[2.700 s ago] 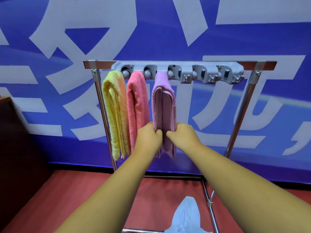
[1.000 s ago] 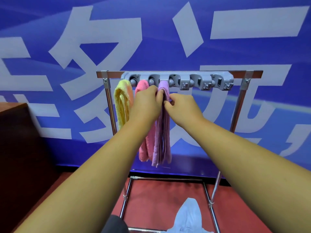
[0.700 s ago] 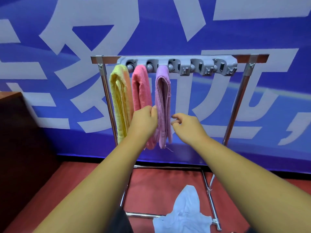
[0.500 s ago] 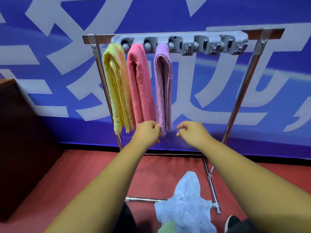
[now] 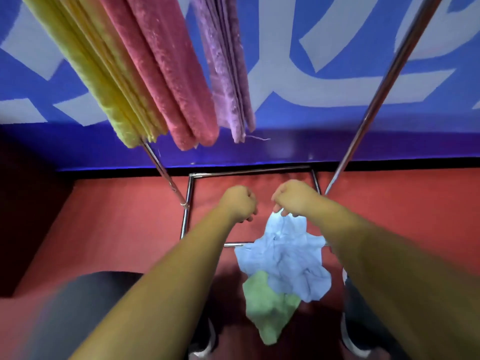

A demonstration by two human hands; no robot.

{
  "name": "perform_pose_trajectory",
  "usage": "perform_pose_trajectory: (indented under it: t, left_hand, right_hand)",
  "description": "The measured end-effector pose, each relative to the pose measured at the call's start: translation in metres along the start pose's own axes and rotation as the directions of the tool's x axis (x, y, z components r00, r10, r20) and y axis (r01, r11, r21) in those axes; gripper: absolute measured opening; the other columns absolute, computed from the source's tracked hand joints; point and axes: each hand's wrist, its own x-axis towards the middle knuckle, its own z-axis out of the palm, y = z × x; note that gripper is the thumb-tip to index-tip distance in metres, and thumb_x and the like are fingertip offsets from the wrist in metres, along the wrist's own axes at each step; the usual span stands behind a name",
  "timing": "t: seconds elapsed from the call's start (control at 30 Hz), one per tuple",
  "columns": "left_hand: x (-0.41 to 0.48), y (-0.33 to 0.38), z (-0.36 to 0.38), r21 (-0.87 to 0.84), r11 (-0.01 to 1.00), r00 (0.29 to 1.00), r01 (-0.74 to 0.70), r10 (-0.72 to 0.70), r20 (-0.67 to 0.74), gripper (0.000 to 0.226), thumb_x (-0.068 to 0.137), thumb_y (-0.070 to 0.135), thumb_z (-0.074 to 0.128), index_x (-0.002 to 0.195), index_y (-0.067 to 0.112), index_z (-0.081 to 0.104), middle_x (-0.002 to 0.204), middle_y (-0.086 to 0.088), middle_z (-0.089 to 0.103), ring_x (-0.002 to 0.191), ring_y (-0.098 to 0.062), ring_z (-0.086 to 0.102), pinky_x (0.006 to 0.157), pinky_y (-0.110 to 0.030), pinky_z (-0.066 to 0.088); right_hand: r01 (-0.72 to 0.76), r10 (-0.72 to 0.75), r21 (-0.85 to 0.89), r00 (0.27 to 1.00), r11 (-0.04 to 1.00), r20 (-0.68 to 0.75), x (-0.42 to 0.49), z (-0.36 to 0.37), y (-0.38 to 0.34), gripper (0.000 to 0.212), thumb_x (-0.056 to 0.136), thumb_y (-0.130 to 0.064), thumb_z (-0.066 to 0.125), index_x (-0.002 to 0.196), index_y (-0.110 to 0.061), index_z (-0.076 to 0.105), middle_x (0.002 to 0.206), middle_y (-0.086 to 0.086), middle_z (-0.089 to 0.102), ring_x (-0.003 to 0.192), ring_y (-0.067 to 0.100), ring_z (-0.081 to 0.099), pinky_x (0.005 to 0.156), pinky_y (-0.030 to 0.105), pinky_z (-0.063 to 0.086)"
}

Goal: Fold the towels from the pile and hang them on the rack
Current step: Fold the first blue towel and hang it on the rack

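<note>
Blue towel (image 5: 285, 261): crumpled heap under my right hand (image 5: 293, 198), peak pinched in my fingertips (image 5: 281, 210). Green towel (image 5: 270, 307): crumpled, partly beneath it, nearer me. Yellow towel (image 5: 104, 74), pink towel (image 5: 166, 74), purple towel (image 5: 226, 61): folded, hanging on rack (image 5: 376, 94), above my left hand (image 5: 237, 203).

A blue wall covering (image 5: 324, 120) printed with oversized pale grey characters (image 5: 337, 87) fills the upper half of the scene. Its lower band deepens to violet before a thin black strip (image 5: 389, 163) marks the foot of the wall. Below lies a red floor (image 5: 117, 229) — matte, evenly lit, with soft shadows. At the far left stands a dark brown block (image 5: 28, 216), possibly a cabinet — too dim to tell.
</note>
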Motion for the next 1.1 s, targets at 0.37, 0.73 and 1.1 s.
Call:
perform_pose_trajectory:
  t: [0.37,0.73,1.1]
  left_hand:
    - [0.09,-0.104,0.122,0.224,0.95,0.917,0.219,-0.278,0.284,0.029,0.096,0.007,0.049,0.096,-0.007,0.074,0.103,-0.022,0.08,0.089,-0.039,0.079,0.08,-0.046,0.066]
    - [0.112,-0.215,0.185,0.387,0.887,0.953,0.252,-0.298,0.062,0.046,0.097,0.016,0.065,0.141,0.009,0.056,0.14,-0.024,0.058,0.127,-0.042,0.061,0.107,-0.041,0.046]
    - [0.104,-0.25,0.214,0.136,0.931,0.928,0.339,-0.355,0.112,0.035,0.083,0.035,0.066,0.106,0.011,0.077,0.109,-0.016,0.078,0.108,-0.036,0.073,0.094,-0.037,0.057]
  right_hand:
    - [-0.356,0.352,-0.001,0.923,0.934,0.153,0.065,0.089,0.13,0.018,0.097,-0.009,0.052,0.092,-0.008,0.069,0.102,0.016,0.083,0.095,0.034,0.081,0.067,0.03,0.053]
    - [-0.27,0.382,-0.347,0.87,0.898,0.311,0.099,0.16,0.184,0.016,0.105,-0.016,0.062,0.09,-0.012,0.065,0.105,0.008,0.065,0.096,0.02,0.054,0.055,0.024,0.035]
    - [-0.171,0.322,-0.45,0.903,0.876,0.285,0.093,0.192,0.212,0.029,0.104,-0.02,0.059,0.125,-0.004,0.071,0.121,0.019,0.07,0.101,0.034,0.062,0.084,0.036,0.045]
